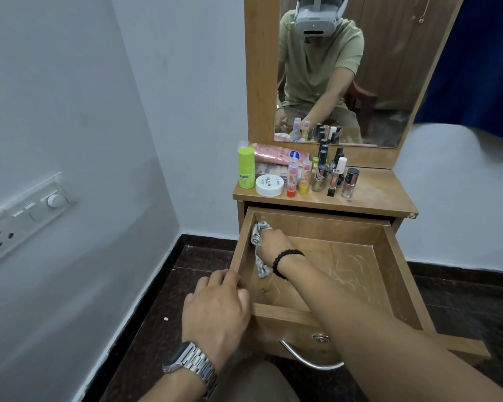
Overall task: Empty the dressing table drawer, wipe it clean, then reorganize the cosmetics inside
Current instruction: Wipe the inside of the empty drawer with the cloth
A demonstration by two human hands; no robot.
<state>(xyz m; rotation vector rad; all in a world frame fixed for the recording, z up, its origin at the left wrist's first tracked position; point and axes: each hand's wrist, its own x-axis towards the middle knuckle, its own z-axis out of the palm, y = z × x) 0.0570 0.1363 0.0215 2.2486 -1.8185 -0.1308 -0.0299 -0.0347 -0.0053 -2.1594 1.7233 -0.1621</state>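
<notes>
Wooden pull-out drawer (pixel 395 274) of the dressing table stands open, its scuffed floor bare. At its far left corner the right hand (pixel 273 242) clutches a crumpled grey patterned cloth (pixel 259 248) and presses it against the drawer's left wall. The left hand (pixel 215 309) curls its fingers over the drawer's near left corner. Above the drawer, on the brown tabletop (pixel 381 195), stand the cosmetics: a lime-green stick tube (pixel 246 168), a round white jar (pixel 269 185) and several small nail-polish bottles (pixel 331 175).
</notes>
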